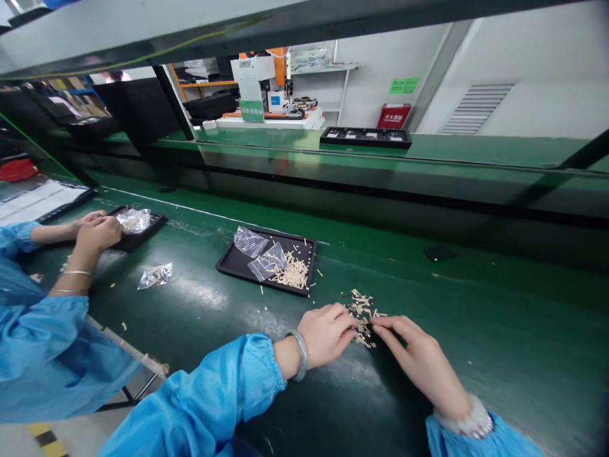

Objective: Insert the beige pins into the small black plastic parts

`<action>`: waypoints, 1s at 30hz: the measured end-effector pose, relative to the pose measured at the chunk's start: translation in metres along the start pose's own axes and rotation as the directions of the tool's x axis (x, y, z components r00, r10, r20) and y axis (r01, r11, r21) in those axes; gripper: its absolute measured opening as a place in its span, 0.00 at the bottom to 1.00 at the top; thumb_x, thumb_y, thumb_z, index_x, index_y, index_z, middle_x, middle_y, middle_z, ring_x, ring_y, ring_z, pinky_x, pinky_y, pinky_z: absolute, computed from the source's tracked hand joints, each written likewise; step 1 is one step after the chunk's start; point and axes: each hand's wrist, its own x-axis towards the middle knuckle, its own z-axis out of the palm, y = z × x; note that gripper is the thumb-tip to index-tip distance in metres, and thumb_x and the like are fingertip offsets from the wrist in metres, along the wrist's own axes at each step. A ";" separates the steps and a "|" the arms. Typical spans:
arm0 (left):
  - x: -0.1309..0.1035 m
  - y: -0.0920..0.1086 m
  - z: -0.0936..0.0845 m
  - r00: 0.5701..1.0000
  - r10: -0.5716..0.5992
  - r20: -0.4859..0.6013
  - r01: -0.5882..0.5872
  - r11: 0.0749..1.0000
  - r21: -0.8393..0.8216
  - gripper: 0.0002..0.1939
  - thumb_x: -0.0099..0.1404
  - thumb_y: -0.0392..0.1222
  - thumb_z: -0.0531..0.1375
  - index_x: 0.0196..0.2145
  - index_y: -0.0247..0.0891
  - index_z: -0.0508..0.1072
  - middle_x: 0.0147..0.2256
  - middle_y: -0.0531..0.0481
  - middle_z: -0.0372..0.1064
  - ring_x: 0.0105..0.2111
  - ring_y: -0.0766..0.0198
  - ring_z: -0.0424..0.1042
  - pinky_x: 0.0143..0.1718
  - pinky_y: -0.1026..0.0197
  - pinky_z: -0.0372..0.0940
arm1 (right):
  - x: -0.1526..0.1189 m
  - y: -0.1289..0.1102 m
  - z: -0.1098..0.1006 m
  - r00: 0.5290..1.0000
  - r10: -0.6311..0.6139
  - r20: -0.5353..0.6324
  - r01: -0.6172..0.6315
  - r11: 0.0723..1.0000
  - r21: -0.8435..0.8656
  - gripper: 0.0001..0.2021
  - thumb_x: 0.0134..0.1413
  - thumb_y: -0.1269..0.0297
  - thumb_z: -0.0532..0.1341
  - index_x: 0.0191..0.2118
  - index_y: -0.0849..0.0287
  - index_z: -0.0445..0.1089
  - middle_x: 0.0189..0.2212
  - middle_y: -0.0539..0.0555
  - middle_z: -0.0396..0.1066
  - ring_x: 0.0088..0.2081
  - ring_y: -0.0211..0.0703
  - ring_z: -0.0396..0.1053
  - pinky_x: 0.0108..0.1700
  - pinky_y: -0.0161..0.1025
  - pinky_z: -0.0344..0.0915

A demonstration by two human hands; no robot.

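A loose pile of small pale strips point(362, 311) lies on the green tabletop between my hands. My left hand point(328, 333) rests at the pile's left edge, its fingers bent and close together at the strips. From the other side, my right hand point(421, 358) reaches in with thumb and index fingertip pinched together at the pile. Whatever either hand's fingertips hold is too small to make out. Just beyond my left hand is a black tray point(233, 261) with more pale strips point(294, 273) heaped at its right end and clear plastic bags point(269, 261) on its left.
At the left, a co-worker's hands point(99, 230) work over another black tray point(137, 240) holding a clear bag. A small bag point(156, 275) lies between us. A dark flat piece point(440, 254) is at right. A metal shelf beam point(214, 38) crosses overhead.
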 end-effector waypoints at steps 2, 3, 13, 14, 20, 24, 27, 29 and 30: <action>0.001 0.003 0.002 0.998 0.052 0.030 -0.054 0.997 0.064 0.11 0.65 0.46 0.52 0.41 0.40 0.68 0.38 0.50 0.65 0.39 0.63 0.66 0.40 0.60 0.64 | 0.000 -0.002 0.000 0.998 -0.047 0.033 0.048 0.998 -0.032 0.13 0.57 0.55 0.52 0.35 0.52 0.71 0.34 0.53 0.75 0.37 0.47 0.72 0.41 0.44 0.68; 0.001 0.005 0.003 0.997 0.066 0.044 -0.070 0.993 0.098 0.11 0.65 0.47 0.53 0.41 0.40 0.68 0.38 0.50 0.65 0.39 0.61 0.66 0.39 0.59 0.63 | 0.000 -0.002 0.000 0.998 -0.052 0.033 0.054 0.998 -0.043 0.13 0.57 0.55 0.52 0.35 0.52 0.71 0.34 0.53 0.75 0.37 0.47 0.72 0.41 0.44 0.68; 0.002 0.009 0.008 0.990 0.133 0.045 -0.138 0.983 0.122 0.10 0.67 0.44 0.50 0.40 0.41 0.69 0.38 0.51 0.66 0.39 0.62 0.64 0.37 0.59 0.59 | 0.003 0.006 -0.016 0.981 0.170 -0.098 -0.171 0.985 -0.009 0.14 0.54 0.53 0.51 0.38 0.54 0.69 0.34 0.54 0.76 0.35 0.47 0.74 0.39 0.41 0.68; 0.002 0.009 0.009 0.989 0.143 0.043 -0.147 0.982 0.117 0.11 0.67 0.46 0.50 0.40 0.41 0.69 0.39 0.51 0.67 0.39 0.62 0.64 0.37 0.59 0.58 | 0.003 0.006 -0.017 0.978 0.186 -0.098 -0.187 0.982 -0.001 0.14 0.54 0.53 0.51 0.38 0.54 0.69 0.33 0.53 0.76 0.34 0.47 0.74 0.38 0.40 0.68; 0.001 0.011 0.015 0.977 0.208 0.055 -0.215 0.955 0.207 0.10 0.68 0.40 0.48 0.35 0.39 0.69 0.35 0.50 0.68 0.39 0.61 0.64 0.34 0.58 0.56 | 0.002 0.010 -0.020 0.968 0.225 -0.114 -0.223 0.974 0.037 0.15 0.56 0.55 0.49 0.40 0.56 0.68 0.27 0.52 0.74 0.30 0.42 0.73 0.34 0.35 0.66; 0.001 0.010 0.013 0.975 0.222 -0.008 -0.215 0.950 0.225 0.09 0.68 0.39 0.48 0.38 0.39 0.67 0.36 0.50 0.69 0.37 0.62 0.65 0.33 0.58 0.56 | 0.002 0.008 -0.020 0.969 0.209 -0.134 -0.205 0.978 0.039 0.15 0.56 0.55 0.50 0.41 0.56 0.68 0.28 0.52 0.75 0.31 0.42 0.73 0.34 0.34 0.67; 0.002 0.009 0.012 0.977 0.197 -0.086 -0.180 0.968 0.173 0.08 0.68 0.39 0.48 0.38 0.38 0.66 0.35 0.51 0.70 0.36 0.62 0.66 0.34 0.58 0.57 | 0.000 0.002 -0.016 0.978 0.184 -0.100 -0.179 0.982 0.061 0.15 0.56 0.55 0.51 0.41 0.56 0.68 0.30 0.52 0.75 0.34 0.43 0.73 0.35 0.35 0.68; 0.002 0.008 0.011 0.979 0.151 -0.137 -0.136 0.984 0.113 0.08 0.67 0.38 0.48 0.37 0.37 0.66 0.33 0.52 0.70 0.35 0.63 0.67 0.35 0.59 0.59 | -0.001 -0.001 -0.012 0.987 0.145 -0.066 -0.140 0.987 0.073 0.14 0.56 0.55 0.51 0.41 0.55 0.69 0.33 0.53 0.76 0.36 0.44 0.73 0.38 0.36 0.68; 0.001 0.007 0.010 0.979 0.126 -0.161 -0.114 0.990 0.078 0.08 0.67 0.37 0.48 0.37 0.37 0.67 0.33 0.52 0.70 0.34 0.63 0.67 0.35 0.59 0.60 | -0.001 -0.002 -0.010 0.991 0.119 -0.054 -0.115 0.991 0.071 0.13 0.56 0.56 0.52 0.40 0.55 0.69 0.35 0.53 0.76 0.38 0.44 0.73 0.40 0.37 0.68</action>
